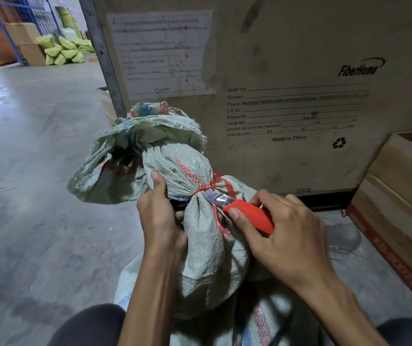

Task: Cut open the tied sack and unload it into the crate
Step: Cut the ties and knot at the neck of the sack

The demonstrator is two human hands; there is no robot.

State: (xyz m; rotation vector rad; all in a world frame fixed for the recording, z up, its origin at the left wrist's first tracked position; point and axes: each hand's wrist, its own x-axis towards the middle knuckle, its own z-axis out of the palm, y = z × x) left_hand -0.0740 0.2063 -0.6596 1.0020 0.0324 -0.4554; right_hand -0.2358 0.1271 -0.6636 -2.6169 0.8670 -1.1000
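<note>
The sack [207, 245] runs off the bottom edge, its contents hidden by the woven cloth, and most fingers of the left hand [160, 216] disappear behind its gathered neck. The tip of the knife [247, 214] is lost under the red tie [216, 183], and the rear of its handle is covered by the right hand [292, 236]. The crate [287, 41] is cut off at the top and right, and the print on its paper label [162, 53] is too blurred to read.

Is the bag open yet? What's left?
Not yet. The red string ties the sack shut. The left hand grips its neck while the right hand holds the utility knife blade at the string. Emptying into the wooden crate is left.
</note>
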